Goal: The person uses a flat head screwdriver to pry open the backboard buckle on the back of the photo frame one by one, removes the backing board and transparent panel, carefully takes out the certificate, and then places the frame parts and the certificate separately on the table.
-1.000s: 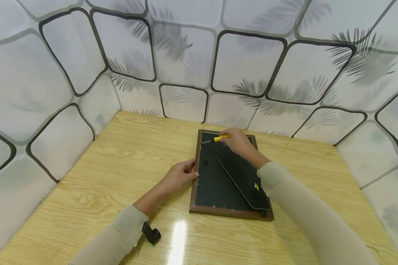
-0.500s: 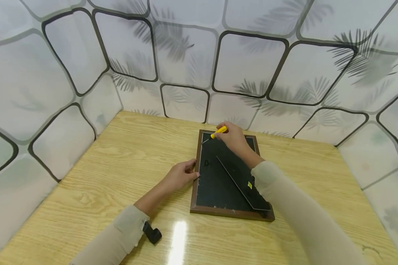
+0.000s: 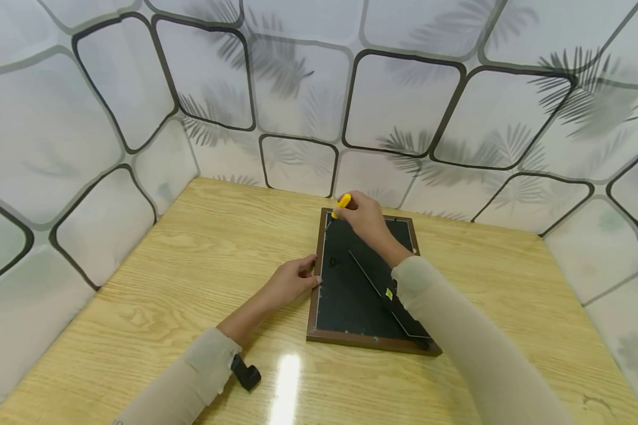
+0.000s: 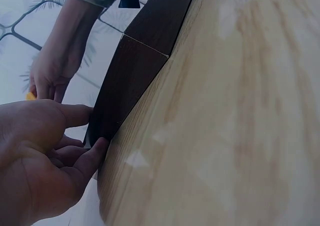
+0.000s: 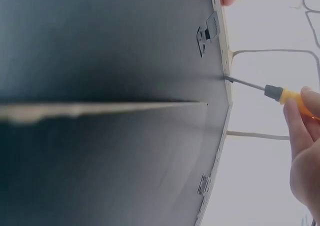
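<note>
A picture frame (image 3: 373, 341) with a brown border lies back side up on the wooden table, its black backing (image 3: 345, 307) showing. My right hand (image 3: 365, 217) grips a screwdriver by its yellow handle (image 3: 342, 204) over the far left corner. In the right wrist view the screwdriver shaft (image 5: 247, 84) meets the inner edge of the border, with metal hangers (image 5: 211, 28) nearby on the backing. With thumb and fingers, my left hand (image 3: 291, 282) holds the frame's left side; the left wrist view shows these fingertips on the dark side wall (image 4: 131, 76).
A black stand leg (image 3: 369, 277) rises slantwise from the backing, partly hidden by my right sleeve (image 3: 446, 313). Behind the table (image 3: 228, 230) stands a patterned wall (image 3: 298, 88). A black strap device (image 3: 246, 373) sits at my left cuff.
My right hand has shifted left, and the screwdriver handle has swung from nearly flat to steeper, its tip staying by the border's inner edge. The left hand keeps its place on the frame.
</note>
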